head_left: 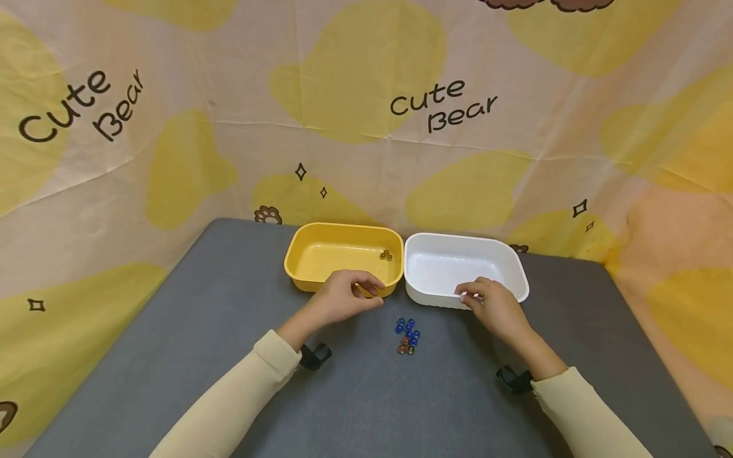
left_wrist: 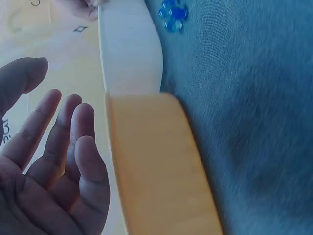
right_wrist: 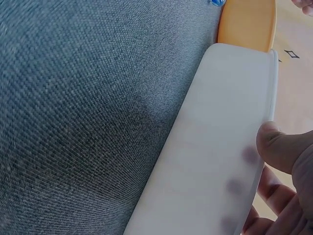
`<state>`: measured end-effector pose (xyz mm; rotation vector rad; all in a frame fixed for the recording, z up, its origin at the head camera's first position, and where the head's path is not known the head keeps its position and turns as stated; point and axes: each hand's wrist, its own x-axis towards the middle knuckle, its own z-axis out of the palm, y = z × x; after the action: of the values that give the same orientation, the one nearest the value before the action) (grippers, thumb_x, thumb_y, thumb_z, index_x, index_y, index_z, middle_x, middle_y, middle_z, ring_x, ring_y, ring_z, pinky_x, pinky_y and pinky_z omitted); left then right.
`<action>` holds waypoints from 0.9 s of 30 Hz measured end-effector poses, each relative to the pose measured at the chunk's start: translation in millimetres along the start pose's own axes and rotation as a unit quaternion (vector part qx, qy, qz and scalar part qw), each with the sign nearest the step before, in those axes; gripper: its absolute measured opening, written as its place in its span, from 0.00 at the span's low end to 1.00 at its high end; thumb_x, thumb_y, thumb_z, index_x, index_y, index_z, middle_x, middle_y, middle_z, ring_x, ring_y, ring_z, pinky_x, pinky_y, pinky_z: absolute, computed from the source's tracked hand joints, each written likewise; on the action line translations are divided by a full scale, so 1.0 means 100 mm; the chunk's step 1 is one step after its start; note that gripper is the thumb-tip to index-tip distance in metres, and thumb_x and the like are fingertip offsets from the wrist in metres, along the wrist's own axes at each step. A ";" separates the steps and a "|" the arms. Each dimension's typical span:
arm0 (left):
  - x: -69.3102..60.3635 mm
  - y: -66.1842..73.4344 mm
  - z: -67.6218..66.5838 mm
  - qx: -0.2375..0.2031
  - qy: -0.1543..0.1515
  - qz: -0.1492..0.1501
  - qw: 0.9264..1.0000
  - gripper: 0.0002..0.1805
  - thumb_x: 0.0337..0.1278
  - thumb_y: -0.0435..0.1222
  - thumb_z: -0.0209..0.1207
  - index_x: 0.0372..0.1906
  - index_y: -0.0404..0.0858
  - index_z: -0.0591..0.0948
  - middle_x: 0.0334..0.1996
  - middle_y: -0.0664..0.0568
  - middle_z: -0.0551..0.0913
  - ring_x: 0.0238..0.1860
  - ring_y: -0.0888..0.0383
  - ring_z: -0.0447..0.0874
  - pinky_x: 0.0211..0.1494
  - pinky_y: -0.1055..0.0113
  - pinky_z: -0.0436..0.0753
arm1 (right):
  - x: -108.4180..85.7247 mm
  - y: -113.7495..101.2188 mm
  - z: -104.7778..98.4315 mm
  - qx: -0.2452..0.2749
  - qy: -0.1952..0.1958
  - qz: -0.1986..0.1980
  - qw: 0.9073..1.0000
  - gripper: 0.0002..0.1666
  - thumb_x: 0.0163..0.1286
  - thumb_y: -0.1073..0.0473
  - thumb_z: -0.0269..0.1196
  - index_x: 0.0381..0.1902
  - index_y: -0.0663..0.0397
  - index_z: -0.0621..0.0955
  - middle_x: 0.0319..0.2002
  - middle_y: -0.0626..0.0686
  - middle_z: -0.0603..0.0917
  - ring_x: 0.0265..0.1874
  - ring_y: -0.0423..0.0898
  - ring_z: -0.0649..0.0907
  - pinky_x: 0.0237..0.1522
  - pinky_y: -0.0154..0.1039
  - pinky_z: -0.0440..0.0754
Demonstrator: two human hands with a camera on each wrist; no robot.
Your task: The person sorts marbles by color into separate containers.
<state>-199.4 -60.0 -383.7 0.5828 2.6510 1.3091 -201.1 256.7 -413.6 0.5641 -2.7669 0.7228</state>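
My left hand (head_left: 346, 296) hovers at the near rim of the yellow bin (head_left: 298, 268). In the left wrist view its fingers are loosely spread, with nothing held. My right hand (head_left: 494, 308) grips the near wall of the white bin (head_left: 426, 294). The thumb (right_wrist: 276, 147) lies on the outer side at the rim; the other fingertips show as dark spots through the wall. Between the hands, on the table, lies a cluster of blue marbles (head_left: 409, 334) and reddish-brown marbles (head_left: 403, 349). A few amber marbles (head_left: 386, 256) sit in the yellow bin's right end.
Both bins stand side by side at the back of the grey cloth-covered table (head_left: 366, 394). Behind it hangs a yellow-patterned curtain (head_left: 355, 83). Dark straps (head_left: 315, 356) are on both wrists.
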 end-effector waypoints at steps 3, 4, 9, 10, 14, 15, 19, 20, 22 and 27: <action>-0.02 0.00 0.08 -0.005 -0.009 -0.004 1.000 0.11 0.51 0.40 0.69 0.41 0.48 0.86 0.34 0.59 0.86 0.33 0.63 0.81 0.39 0.69 0.80 | 0.00 0.01 0.00 0.001 -0.002 0.001 1.000 0.08 0.59 0.65 0.68 0.36 0.50 0.87 0.25 0.45 0.80 0.29 0.45 0.80 0.35 0.43 0.77; -0.03 0.00 0.10 -0.005 -0.012 -0.004 1.000 0.11 0.51 0.40 0.69 0.41 0.48 0.86 0.35 0.58 0.86 0.33 0.64 0.80 0.39 0.69 0.80 | 0.00 0.01 0.01 0.001 -0.002 0.001 1.000 0.08 0.59 0.65 0.68 0.36 0.50 0.87 0.25 0.45 0.80 0.29 0.44 0.80 0.35 0.43 0.77; -0.05 -0.01 0.23 -0.003 -0.035 0.004 0.999 0.12 0.51 0.40 0.69 0.43 0.44 0.86 0.38 0.55 0.86 0.32 0.64 0.80 0.37 0.71 0.80 | 0.00 0.02 0.01 0.001 -0.001 0.002 1.000 0.08 0.58 0.65 0.69 0.36 0.49 0.87 0.25 0.45 0.80 0.29 0.45 0.80 0.34 0.43 0.77; -0.05 -0.01 0.25 -0.003 -0.041 0.007 0.999 0.13 0.52 0.39 0.69 0.43 0.43 0.86 0.38 0.54 0.86 0.32 0.64 0.80 0.37 0.71 0.80 | 0.00 0.02 0.01 0.000 -0.001 0.002 1.000 0.08 0.58 0.65 0.69 0.36 0.49 0.87 0.25 0.45 0.80 0.29 0.45 0.80 0.34 0.43 0.77; -0.07 -0.01 0.33 -0.002 -0.072 0.021 0.997 0.13 0.52 0.38 0.68 0.44 0.41 0.86 0.40 0.51 0.87 0.31 0.64 0.81 0.36 0.72 0.80 | 0.00 0.02 0.01 0.000 0.000 0.003 1.000 0.08 0.58 0.65 0.68 0.37 0.49 0.87 0.25 0.45 0.80 0.30 0.46 0.81 0.34 0.43 0.78; -0.07 -0.01 0.35 -0.003 -0.083 0.024 0.996 0.13 0.52 0.38 0.68 0.44 0.41 0.86 0.40 0.50 0.87 0.31 0.64 0.81 0.36 0.73 0.79 | 0.00 0.02 0.01 0.000 0.000 0.003 1.000 0.08 0.58 0.65 0.68 0.37 0.49 0.87 0.25 0.45 0.80 0.30 0.46 0.81 0.34 0.43 0.78; -0.07 -0.01 0.41 0.003 -0.125 0.034 0.992 0.10 0.51 0.37 0.68 0.41 0.42 0.87 0.38 0.53 0.87 0.30 0.65 0.81 0.35 0.73 0.79 | 0.00 0.01 0.00 -0.002 0.003 0.002 1.000 0.08 0.58 0.65 0.68 0.37 0.50 0.87 0.24 0.45 0.79 0.30 0.46 0.82 0.34 0.44 0.78; -0.06 -0.01 0.43 0.006 -0.134 0.035 0.990 0.09 0.51 0.37 0.68 0.40 0.42 0.87 0.36 0.54 0.87 0.30 0.65 0.81 0.35 0.73 0.79 | 0.00 0.01 0.01 -0.003 0.004 0.002 1.000 0.08 0.58 0.65 0.69 0.37 0.50 0.87 0.24 0.45 0.79 0.30 0.46 0.82 0.34 0.44 0.78; -0.06 -0.01 0.46 0.012 -0.148 0.033 0.988 0.08 0.50 0.36 0.69 0.38 0.43 0.87 0.34 0.57 0.87 0.30 0.66 0.81 0.35 0.74 0.79 | 0.00 0.01 0.01 -0.004 0.005 0.003 1.000 0.08 0.58 0.64 0.69 0.37 0.50 0.87 0.24 0.45 0.79 0.30 0.46 0.82 0.34 0.44 0.78; -0.05 -0.03 0.54 0.030 -0.169 0.016 0.985 0.05 0.49 0.37 0.70 0.34 0.48 0.88 0.28 0.65 0.84 0.31 0.69 0.80 0.36 0.75 0.78 | -0.01 0.00 0.01 -0.002 0.004 0.005 1.000 0.08 0.59 0.64 0.68 0.37 0.50 0.87 0.24 0.45 0.80 0.30 0.47 0.82 0.34 0.44 0.78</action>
<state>-180.6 -23.9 -419.4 0.7804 2.4165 1.0336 -200.8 256.8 -414.7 0.5469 -2.7658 0.7200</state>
